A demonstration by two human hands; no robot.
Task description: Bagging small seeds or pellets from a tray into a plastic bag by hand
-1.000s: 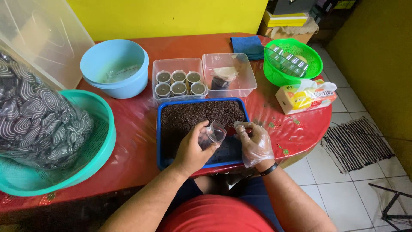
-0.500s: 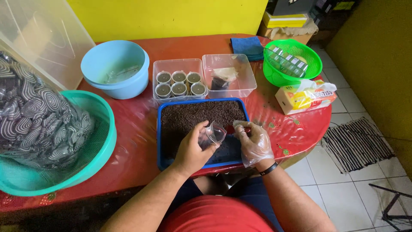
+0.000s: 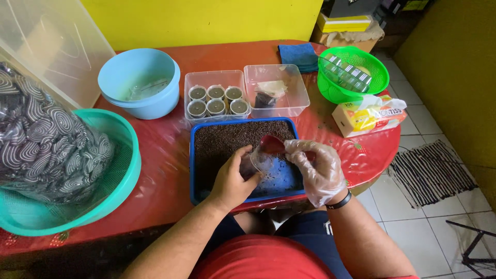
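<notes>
Left-hand fingers (image 3: 243, 168) wrap a clear cup (image 3: 253, 166); gloved right fingers (image 3: 299, 152) pinch a red scoop (image 3: 271, 145).

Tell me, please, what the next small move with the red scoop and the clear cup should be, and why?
Probably tip the red scoop into the small clear cup. The gloved right hand has the scoop at the cup's mouth, the bare left hand tilts the cup towards it, and both hang over the blue tray of dark soil, which would catch spills.
</notes>
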